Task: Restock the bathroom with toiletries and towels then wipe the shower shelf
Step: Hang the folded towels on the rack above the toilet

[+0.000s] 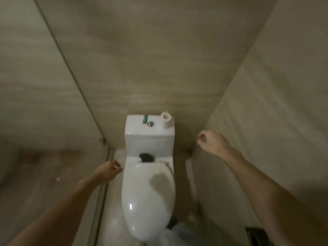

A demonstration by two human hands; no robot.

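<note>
Beside the toilet's left flank, at about eight o'clock in the head view, the left hand (108, 170) hangs with its fingers curled loosely inward toward the palm, gripping nothing, its bare forearm running down to the lower left corner. Across the bowl, at about three o'clock, the right hand (213, 142) is raised higher, fingers likewise curled in a loose, empty fist, just beside the beige right wall (276, 103); whether it touches the wall cannot be told.

Between the two hands stands the white toilet (149, 189), its long axis running from six to twelve o'clock, lid closed, with a dark patch at the hinge end. On the cistern lid (136, 126), toward twelve o'clock, a toilet paper roll (166, 118) stands upright at the back right corner, its hollow core pointing up. At eleven o'clock from the chrome flush button (150, 123), and just beside it, lies a small green and white toiletry packet (145, 119), its long axis running roughly front to back; any print on it is too blurred to read.

Left of the toilet, a glass partition (53, 86) rises from a metal track. Crumpled clear plastic (170, 235) lies at the toilet's front, at six o'clock. A dark fixture (257, 237) shows at the lower right edge.
</note>
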